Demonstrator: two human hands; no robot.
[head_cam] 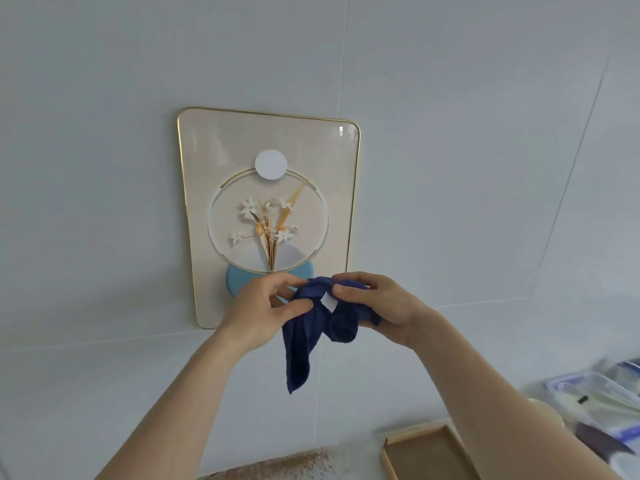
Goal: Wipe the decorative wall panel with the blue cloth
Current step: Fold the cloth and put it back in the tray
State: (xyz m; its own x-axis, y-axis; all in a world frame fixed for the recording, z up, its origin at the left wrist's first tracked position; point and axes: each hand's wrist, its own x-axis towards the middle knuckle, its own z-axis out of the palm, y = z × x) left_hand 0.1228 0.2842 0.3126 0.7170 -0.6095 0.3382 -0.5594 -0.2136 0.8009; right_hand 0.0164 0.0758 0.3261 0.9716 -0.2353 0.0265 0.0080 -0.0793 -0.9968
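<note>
The decorative wall panel (221, 147) hangs on the pale wall: a cream rounded rectangle with a gold rim, a ring, white flowers and a light blue disc at its foot. In front of its lower edge I hold the dark blue cloth (304, 341) bunched up between both hands, a white label showing on it. My left hand (263, 306) pinches the cloth's left side. My right hand (384, 306) grips the bunched right part. One corner of the cloth hangs down freely. The hands hide the panel's lower right corner.
A shallow wooden tray (420, 452) lies at the lower right. Clear plastic boxes and packets (599, 400) crowd the far right edge. A brown speckled surface (277, 465) shows at the bottom. The wall has thin tile seams.
</note>
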